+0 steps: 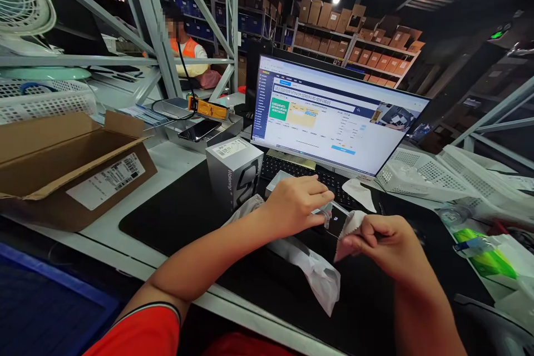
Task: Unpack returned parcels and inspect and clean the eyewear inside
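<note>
My left hand (297,203) is closed in a pinch on a small dark item with a clear film (334,217), held just above the black desk mat (175,217). My right hand (381,245) is closed too, pinching a small white cloth or tissue (349,227) against that item. A crumpled clear plastic bag (311,267) lies on the mat under my hands. A grey product box (234,169) stands upright to the left of my left hand.
A monitor (334,114) and black keyboard (300,169) sit behind my hands. An open cardboard box (67,167) is at the left. A phone (199,129) lies on a grey device. White baskets (421,175) are at the right. A person in an orange vest (187,50) is beyond the racking.
</note>
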`<state>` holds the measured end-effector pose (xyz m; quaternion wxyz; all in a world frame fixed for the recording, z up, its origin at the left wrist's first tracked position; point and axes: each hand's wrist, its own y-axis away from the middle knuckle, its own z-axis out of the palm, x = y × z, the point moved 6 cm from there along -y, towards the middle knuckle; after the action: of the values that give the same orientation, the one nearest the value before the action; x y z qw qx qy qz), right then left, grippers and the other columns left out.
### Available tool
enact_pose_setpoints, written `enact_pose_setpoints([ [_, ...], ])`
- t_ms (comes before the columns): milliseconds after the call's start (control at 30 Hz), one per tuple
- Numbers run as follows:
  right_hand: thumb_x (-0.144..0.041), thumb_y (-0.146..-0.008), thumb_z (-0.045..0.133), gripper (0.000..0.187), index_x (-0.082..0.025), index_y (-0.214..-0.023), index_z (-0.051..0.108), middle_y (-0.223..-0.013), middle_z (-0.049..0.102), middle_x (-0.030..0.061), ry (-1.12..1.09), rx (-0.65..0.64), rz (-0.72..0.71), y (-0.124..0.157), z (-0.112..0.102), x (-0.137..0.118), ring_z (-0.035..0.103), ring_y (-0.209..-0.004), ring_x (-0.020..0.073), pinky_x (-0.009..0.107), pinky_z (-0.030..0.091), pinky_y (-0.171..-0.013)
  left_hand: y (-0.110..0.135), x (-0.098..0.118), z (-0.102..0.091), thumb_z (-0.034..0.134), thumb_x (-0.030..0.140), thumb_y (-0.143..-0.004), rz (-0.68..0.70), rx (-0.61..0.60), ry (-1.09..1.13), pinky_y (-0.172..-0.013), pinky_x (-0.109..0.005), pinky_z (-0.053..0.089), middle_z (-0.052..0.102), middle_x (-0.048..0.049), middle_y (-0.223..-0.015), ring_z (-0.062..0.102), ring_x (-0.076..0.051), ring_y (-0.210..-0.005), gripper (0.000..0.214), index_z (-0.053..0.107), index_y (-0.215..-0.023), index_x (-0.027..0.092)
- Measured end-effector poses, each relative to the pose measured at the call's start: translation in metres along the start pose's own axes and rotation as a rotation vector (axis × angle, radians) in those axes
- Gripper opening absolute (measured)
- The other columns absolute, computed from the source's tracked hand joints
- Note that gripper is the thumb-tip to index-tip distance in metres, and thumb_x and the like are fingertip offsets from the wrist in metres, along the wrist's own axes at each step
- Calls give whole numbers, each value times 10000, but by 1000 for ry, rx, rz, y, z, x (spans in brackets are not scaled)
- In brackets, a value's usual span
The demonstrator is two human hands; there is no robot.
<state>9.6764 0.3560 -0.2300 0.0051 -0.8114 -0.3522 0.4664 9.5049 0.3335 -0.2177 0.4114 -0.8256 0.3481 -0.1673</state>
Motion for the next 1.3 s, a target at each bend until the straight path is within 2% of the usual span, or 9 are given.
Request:
enact_pose_setpoints([
  [100, -285, -805, 747, 488, -200, -516, 364, -440, 452, -65, 261, 231, -136, -3, 12, -11, 404, -412, 63, 185, 294, -400, 1, 15, 5, 574, 199, -943, 126, -7, -68, -1062, -359, 514, 739, -37, -909, 703, -160, -883, 123, 686, -982, 167],
  [200, -261, -821, 695, 477, -198, -517, 333, -453, 335, -84, 367, 317, -171, -6, 20, -11, 294, -434, 55, 202, 241, -418, 2, 22, 9, 554, 113, -935, 220, 5, -80, -1068, -369, 507, 741, -51, -897, 704, -169, -912, 141, 686, -977, 145],
  [433, -353, -808, 766, 504, -226, -570, 340, -612, 645, 27, -192, -237, 153, 5, 9, 12, 608, -489, 147, 220, 426, -389, 1, -14, -1, 718, 193, -799, -75, -1, 214, -1004, -328, 533, 769, -15, -1040, 710, -180, -945, 214, 746, -1008, 225],
  [600, -363, -804, 772, 526, -234, -577, 316, -744, 736, 99, -350, -307, 246, 7, 6, 12, 684, -541, 199, 263, 503, -407, -1, -9, -3, 692, 225, -849, 32, -19, 114, -981, -350, 549, 767, -19, -990, 697, -181, -926, 180, 726, -1023, 194],
  [733, -360, -748, 817, 430, -211, -585, 447, -613, 657, 22, -74, -40, 185, -3, 2, 16, 636, -553, 165, 225, 444, -450, -1, 6, -2, 653, 182, -895, 198, -18, -69, -1035, -372, 536, 735, -41, -937, 678, -181, -933, 150, 682, -1031, 124],
  [967, -269, -847, 702, 402, -197, -567, 422, -480, 395, -80, 366, 442, -234, 5, 17, -19, 320, -445, 60, 205, 257, -433, 1, 26, -6, 540, 128, -971, 343, 109, -164, -1127, -367, 476, 751, -38, -1067, 668, -163, -1045, 167, 668, -1078, 130],
  [1100, -344, -860, 705, 432, -213, -596, 389, -516, 353, -81, 222, 625, -88, 7, 3, -5, 307, -472, 71, 207, 263, -436, -2, 11, -8, 620, 123, -911, -7, 97, -184, -1110, -470, 470, 657, -107, -1310, 587, -242, -1227, 418, 568, -1324, 159],
  [1200, -433, -832, 739, 430, -224, -651, 410, -569, 379, -73, -30, 720, 66, 6, -13, 16, 334, -497, 82, 205, 285, -434, 3, -1, -13, 712, 98, -815, -307, 99, -287, -1011, -524, 500, 624, -145, -1279, 577, -305, -1176, 579, 541, -1362, 178],
  [1300, -465, -799, 770, 394, -231, -719, 463, -624, 444, -60, -254, 660, 126, 0, -13, 28, 381, -506, 91, 204, 338, -430, 6, 3, -6, 789, 113, -735, -352, 5, -273, -877, -462, 544, 638, -112, -1147, 598, -297, -1042, 521, 608, -1221, 174],
])
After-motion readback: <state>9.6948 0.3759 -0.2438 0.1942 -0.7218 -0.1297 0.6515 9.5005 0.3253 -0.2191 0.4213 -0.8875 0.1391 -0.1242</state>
